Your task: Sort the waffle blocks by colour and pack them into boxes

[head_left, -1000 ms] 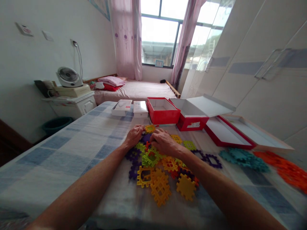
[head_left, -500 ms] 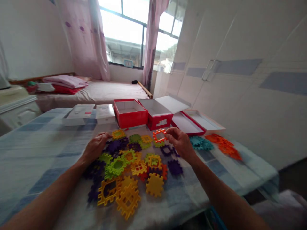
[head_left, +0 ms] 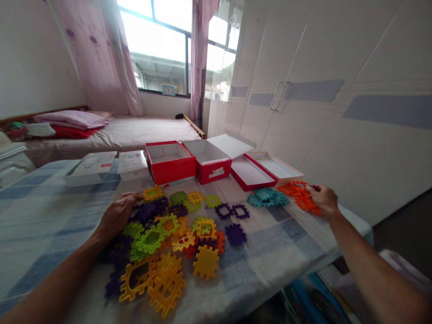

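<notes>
My right hand (head_left: 323,198) is at the pile of orange interlocking plastic tiles (head_left: 300,194) on the right, fingertips pinched at an orange tile on its upper edge. My left hand (head_left: 120,209) rests at the left side of the mixed pile, fingers stretched out, fingertips by a yellow frame tile (head_left: 153,193). The mixed pile holds green tiles (head_left: 150,238), purple tiles (head_left: 236,234) and yellow tiles (head_left: 205,262), some solid and some with openings. A heap of teal tiles (head_left: 268,198) lies just left of the orange ones.
Along the table's back stand two white boxes (head_left: 133,165), an open red box (head_left: 171,163), another red box with its lid raised (head_left: 214,168), and shallow trays (head_left: 254,173). A checked cloth (head_left: 263,256) covers the table. Behind are a bed (head_left: 148,128) and a wardrobe (head_left: 303,58).
My right hand has carried an orange frame tile from above the mixed pile rightward to the orange pile. My left hand stays beside the mixed pile. The view has turned right.
</notes>
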The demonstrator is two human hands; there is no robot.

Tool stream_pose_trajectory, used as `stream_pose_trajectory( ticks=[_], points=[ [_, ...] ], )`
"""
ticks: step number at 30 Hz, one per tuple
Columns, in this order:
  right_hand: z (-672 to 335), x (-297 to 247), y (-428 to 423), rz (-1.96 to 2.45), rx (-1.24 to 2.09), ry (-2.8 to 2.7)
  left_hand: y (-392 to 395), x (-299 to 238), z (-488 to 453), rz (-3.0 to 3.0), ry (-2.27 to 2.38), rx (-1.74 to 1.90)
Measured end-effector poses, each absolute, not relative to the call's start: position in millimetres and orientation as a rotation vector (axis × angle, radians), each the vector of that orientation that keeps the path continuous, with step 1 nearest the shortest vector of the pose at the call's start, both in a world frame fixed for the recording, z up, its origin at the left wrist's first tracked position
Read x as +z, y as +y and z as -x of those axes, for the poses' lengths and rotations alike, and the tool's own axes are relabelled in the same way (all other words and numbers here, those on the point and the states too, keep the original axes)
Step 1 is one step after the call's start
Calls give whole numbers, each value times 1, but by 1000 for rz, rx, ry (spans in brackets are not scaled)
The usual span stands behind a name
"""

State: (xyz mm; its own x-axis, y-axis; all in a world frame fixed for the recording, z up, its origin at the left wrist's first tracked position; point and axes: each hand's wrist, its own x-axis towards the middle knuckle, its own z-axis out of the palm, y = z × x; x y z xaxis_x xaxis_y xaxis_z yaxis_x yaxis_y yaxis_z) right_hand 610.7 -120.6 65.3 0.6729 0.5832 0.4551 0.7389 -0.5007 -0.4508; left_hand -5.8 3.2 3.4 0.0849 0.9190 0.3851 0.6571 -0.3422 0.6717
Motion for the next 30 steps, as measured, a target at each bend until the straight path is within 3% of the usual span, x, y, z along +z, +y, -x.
stream_pose_trajectory(
  ticks=[6,16,22,30],
  points=[
    [-550,69,-112,2218,-263,-1254,-2,5,0,-2041,1626,1104],
    [-372,79,-91,1561,493,-2041,-1,2,-2,-1992,1635,1148],
    [-301,65,-47,1157,432,-2535,-1,3,-3,-2010,1625,1144],
    [-280,40,-18,1164,343,-2730,-5,7,-5,-2011,1613,1146]
  ],
)
